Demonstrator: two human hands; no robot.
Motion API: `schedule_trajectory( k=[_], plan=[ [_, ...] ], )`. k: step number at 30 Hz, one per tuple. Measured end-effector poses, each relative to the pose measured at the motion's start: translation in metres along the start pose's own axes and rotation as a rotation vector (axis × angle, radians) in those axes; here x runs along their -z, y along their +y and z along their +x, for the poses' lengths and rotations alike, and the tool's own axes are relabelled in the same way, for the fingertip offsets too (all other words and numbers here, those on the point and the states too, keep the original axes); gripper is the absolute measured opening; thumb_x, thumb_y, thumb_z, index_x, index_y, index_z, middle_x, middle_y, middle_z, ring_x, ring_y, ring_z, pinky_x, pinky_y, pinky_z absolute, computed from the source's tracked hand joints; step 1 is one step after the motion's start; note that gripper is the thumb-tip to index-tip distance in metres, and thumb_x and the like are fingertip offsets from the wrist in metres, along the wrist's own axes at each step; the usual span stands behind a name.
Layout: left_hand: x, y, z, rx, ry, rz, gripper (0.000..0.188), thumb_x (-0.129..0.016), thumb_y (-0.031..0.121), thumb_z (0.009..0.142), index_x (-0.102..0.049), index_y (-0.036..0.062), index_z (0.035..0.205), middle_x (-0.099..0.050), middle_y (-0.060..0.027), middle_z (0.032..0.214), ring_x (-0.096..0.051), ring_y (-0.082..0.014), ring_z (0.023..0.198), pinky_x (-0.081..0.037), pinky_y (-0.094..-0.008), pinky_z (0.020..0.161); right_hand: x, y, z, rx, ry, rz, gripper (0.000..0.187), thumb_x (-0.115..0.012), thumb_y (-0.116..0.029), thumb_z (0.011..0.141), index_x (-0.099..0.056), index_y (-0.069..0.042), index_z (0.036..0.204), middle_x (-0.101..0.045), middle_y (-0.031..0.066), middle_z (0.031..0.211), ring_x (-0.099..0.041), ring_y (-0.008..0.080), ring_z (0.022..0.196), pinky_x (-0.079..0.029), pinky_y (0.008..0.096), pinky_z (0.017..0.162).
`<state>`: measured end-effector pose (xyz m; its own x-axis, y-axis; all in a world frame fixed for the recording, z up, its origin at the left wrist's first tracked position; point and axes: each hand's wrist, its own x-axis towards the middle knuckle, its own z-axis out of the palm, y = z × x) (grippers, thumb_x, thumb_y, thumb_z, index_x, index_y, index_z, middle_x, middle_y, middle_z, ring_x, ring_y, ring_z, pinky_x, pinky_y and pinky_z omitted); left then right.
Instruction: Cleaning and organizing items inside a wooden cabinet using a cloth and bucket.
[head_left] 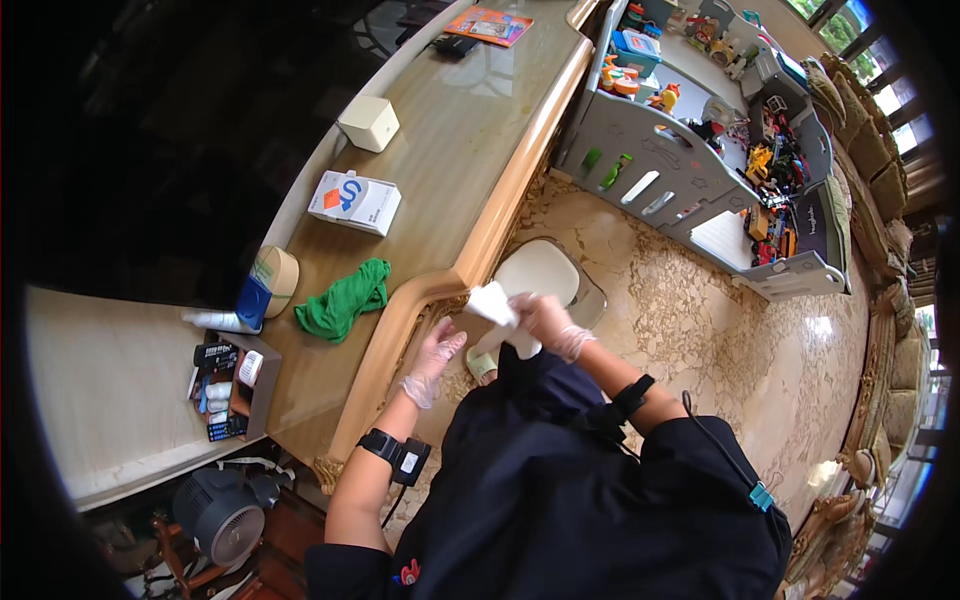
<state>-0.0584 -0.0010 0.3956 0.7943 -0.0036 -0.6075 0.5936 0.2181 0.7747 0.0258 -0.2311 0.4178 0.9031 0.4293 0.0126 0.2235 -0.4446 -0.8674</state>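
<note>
Both hands wear thin clear plastic gloves. My right hand (545,322) is closed around a white, cloth-like item (493,303), part of which also shows below the fingers; its exact kind is unclear. My left hand (436,358) is beside the wooden counter's curved edge, its fingers apart and nothing visible in it. On the counter (430,190), a crumpled green cloth (345,300) lies nearest to the left hand. Beyond my right hand stands a stool with a white seat (537,272), low on the floor.
A white box (355,202), cream cube (369,124), round container (275,274) and organizer box (262,378) stand on the counter; an orange booklet (490,26) lies farther off. A grey playpen (640,150) with toys is at far right. A fan (225,515) stands lower left.
</note>
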Motion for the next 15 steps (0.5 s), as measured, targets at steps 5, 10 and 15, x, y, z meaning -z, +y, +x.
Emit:
schedule_trajectory(
  k=[5,10,15],
  plan=[
    [0.021,0.002,0.052,-0.288,0.315,0.717,0.085,-0.073,0.03,0.077,-0.026,0.003,0.142,-0.024,-0.0235,0.147,-0.02,-0.0359,0.138,-0.02,-0.0396,0.112,0.07,0.006,0.052,-0.36,0.35,-0.005,0.02,-0.054,-0.003,0.082,-0.067,-0.008,0.097,-0.067,0.0139,0.078,-0.066,0.0215,0.074,-0.05,0.0313,0.069],
    [-0.002,0.024,0.101,-0.059,0.435,0.918,0.096,-0.07,0.04,0.075,-0.015,0.0067,0.146,-0.008,-0.024,0.151,-0.005,-0.0434,0.139,-0.012,-0.0527,0.111,0.098,0.044,0.104,-0.362,0.273,-0.082,0.022,-0.052,-0.01,0.086,-0.065,-0.011,0.103,-0.066,0.0138,0.083,-0.065,0.0267,0.078,-0.05,0.0338,0.072],
    [-0.027,0.036,0.162,0.167,0.585,0.903,0.111,-0.07,0.048,0.072,0.003,0.0112,0.147,0.01,-0.0292,0.149,0.01,-0.0454,0.138,-0.007,-0.0634,0.106,0.099,0.084,0.187,-0.31,0.152,-0.402,0.014,-0.059,-0.013,0.077,-0.069,-0.015,0.086,-0.067,0.0124,0.083,-0.065,0.0312,0.079,-0.051,0.0377,0.07]
  ],
)
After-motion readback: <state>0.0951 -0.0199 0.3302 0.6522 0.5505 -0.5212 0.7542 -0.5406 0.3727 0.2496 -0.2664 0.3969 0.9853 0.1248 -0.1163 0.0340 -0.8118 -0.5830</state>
